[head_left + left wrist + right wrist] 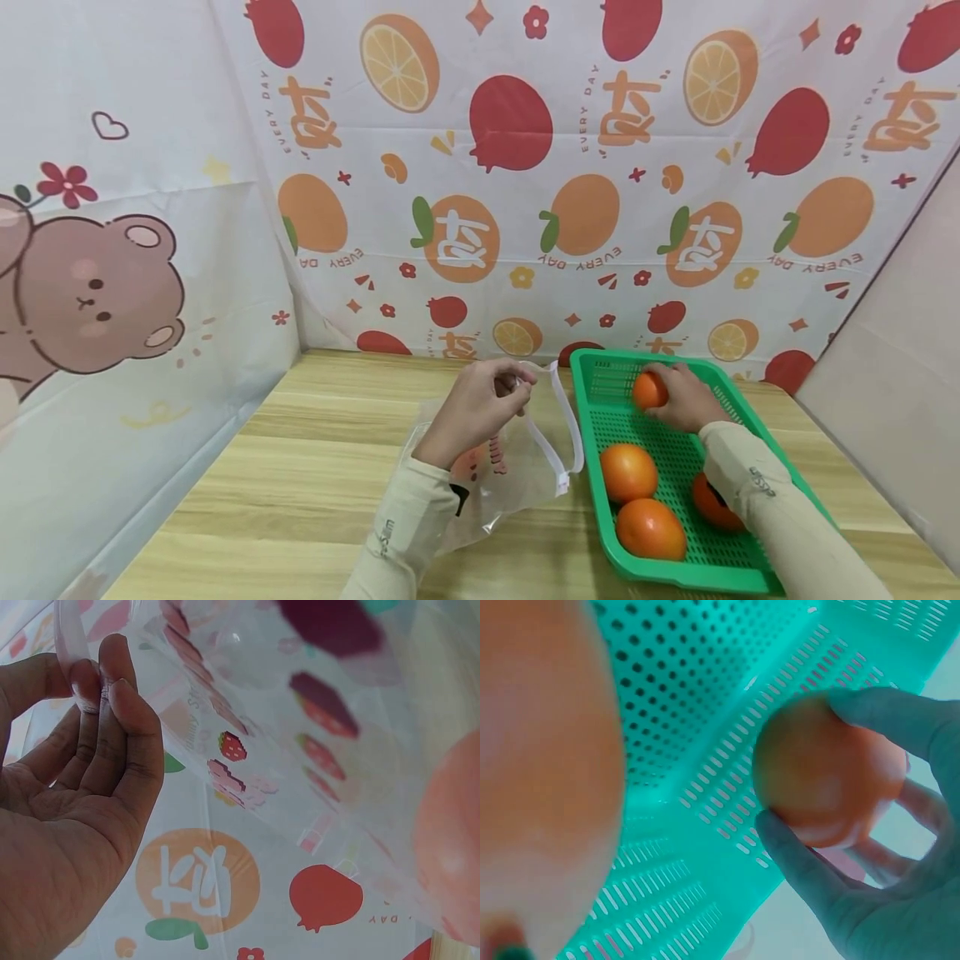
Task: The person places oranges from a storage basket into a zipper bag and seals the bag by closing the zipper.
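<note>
Currently, a round orange fruit (648, 390) is held by the right hand (686, 398) at the far end of a green basket (587, 433); the thumb and fingers are curled about its sides, and no long axis is evident on it. Whether the fruit is raised clear of the mesh floor cannot be told. A clear plastic bag (528, 487) is held by the left hand (476, 412), the edge of its opening being pinched between the thumb and fingertips. The governing relation is judged to be that of fruit to bag opening: the fruit is located to the right of the opening, level with its far part, and the left rim of the basket is interposed. The opening, marked by a white zip strip (573, 425), is elongated from near to far, just beside and roughly along that rim. The fruit is reached only by the right hand; the left is placed across the opening. Three further fruits, namely two at the left (628, 472) (651, 529) and one partly covered by the right sleeve (712, 504), are contained in the nearer half of the basket.
</note>
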`<state>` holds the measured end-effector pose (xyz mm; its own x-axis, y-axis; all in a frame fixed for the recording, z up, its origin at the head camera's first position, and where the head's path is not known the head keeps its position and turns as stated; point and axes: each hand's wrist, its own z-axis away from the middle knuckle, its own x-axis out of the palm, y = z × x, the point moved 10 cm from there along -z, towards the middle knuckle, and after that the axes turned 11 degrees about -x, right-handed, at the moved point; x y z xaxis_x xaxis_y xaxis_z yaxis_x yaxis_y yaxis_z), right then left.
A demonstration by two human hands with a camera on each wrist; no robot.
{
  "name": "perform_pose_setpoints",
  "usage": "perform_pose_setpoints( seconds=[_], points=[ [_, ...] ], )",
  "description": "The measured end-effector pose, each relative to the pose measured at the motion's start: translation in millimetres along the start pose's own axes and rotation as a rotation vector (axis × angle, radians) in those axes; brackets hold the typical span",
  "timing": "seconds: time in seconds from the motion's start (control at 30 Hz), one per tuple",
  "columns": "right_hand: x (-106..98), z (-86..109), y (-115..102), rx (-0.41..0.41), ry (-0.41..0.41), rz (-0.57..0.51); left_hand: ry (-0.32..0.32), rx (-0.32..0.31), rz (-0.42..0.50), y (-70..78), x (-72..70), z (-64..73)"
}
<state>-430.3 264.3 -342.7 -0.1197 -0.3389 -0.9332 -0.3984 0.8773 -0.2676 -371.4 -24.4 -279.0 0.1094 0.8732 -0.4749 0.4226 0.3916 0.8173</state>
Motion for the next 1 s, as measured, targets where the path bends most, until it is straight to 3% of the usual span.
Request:
perform_pose_setpoints(
  seconds=[0.2,0.5,0.67,1.0],
  points=[
    [-17.8,0.1,-1.1,0.040,0.102,-0.043,-0.003,-0.005,-0.006,-1.0,0.8,0.3],
    [-29.8,1.4,-16.3,0.032,0.191,-0.098,0.002,0.011,-0.015,0.5,1.2,0.0],
    [-36.9,0.2,-39.3,0.005,0.247,-0.154,0.003,0.020,-0.013,1.2,0.7,0.6],
    [-44.2,-3.2,-97.4,-0.125,0.346,-0.272,0.012,0.023,-0.013,2.7,-0.5,0.7]
  ],
)
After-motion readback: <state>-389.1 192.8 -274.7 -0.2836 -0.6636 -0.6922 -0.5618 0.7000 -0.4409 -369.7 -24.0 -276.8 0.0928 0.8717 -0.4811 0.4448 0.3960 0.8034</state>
